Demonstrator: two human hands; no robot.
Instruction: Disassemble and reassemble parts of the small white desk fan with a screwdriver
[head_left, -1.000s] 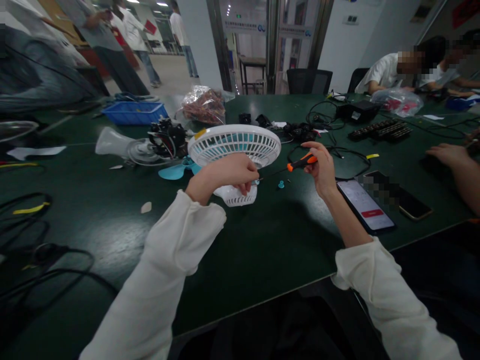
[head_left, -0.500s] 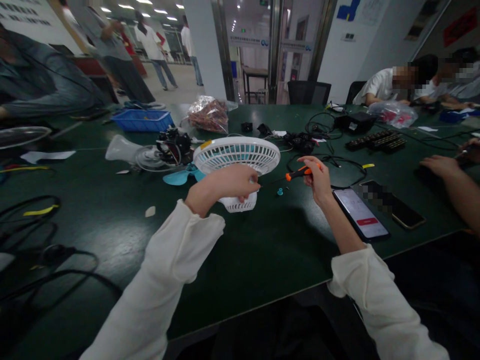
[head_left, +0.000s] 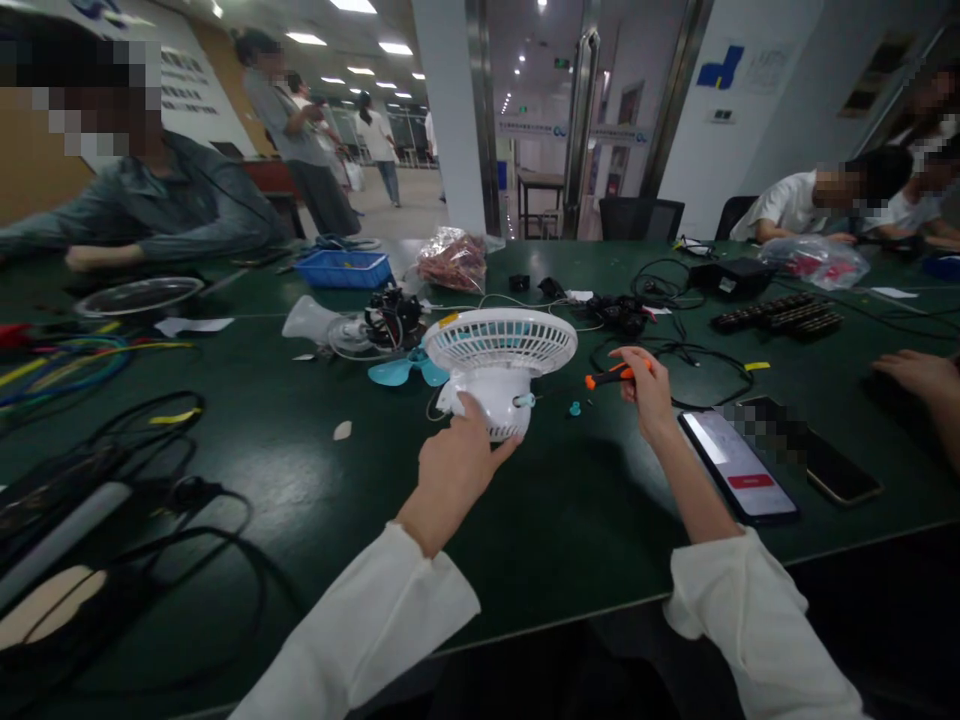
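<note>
A white fan (head_left: 498, 388) with a slatted, bowl-shaped guard stands on the dark green table, its guard upward. My left hand (head_left: 454, 478) holds the body low down, index finger on the near side and thumb at the bottom edge. In my right hand (head_left: 649, 396) is an orange and black screwdriver (head_left: 611, 377). Its thin shaft points left at a pale blue piece (head_left: 524, 400) on the side of the body; whether the tip sits in a screw is too small to tell. Below the shaft lie a little blue cap (head_left: 575, 409) and a tiny dark bit, perhaps a screw.
Light blue fan blades (head_left: 405, 371) and a white housing with a motor (head_left: 393, 318) lie behind left. Further back are a blue basket (head_left: 343, 270) and a plastic bag (head_left: 452, 262). Cables lie left and right. Two phones (head_left: 739, 465) rest right, near another person's hand (head_left: 919, 375).
My left hand has moved from the upper front of the fan body down to its lower side, uncovering the pale blue piece. My right hand keeps the screwdriver. The view has shifted left and up.
</note>
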